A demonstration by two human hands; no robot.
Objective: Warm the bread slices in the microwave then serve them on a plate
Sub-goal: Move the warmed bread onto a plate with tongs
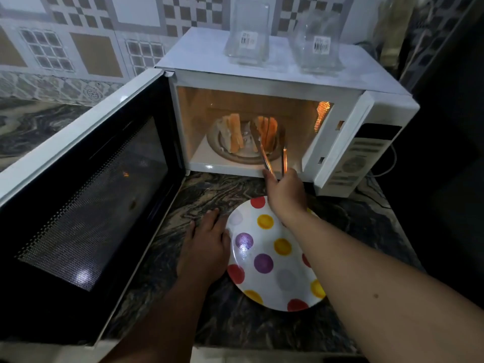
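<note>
Tongs (272, 150) are gripped by the right hand (284, 191) inside the microwave (262, 74); the left hand (207, 244) is laid flat beside the plate (272, 258), in front of the microwave. Bread slices (267, 134) could be dropped if pinched loosely.

White microwave (262, 61) w/ black mesh-dotted door (86, 205); cavity lit orange inside. Bread slices (267, 132) glow orange, 2nd pair (233, 134) paler tan. Tongs (272, 155) silvery w/ orange glint. Plate (272, 279) white w/ polka dots: red, yellow, purple, pale grey. Counter (230, 189) dark marble, swirly black-brown-grey veins. Wall tiles (78, 35) grey-white w/ brown checker squares & tan panels. Clear containers (248, 35) on top, white barcode labels.
</note>
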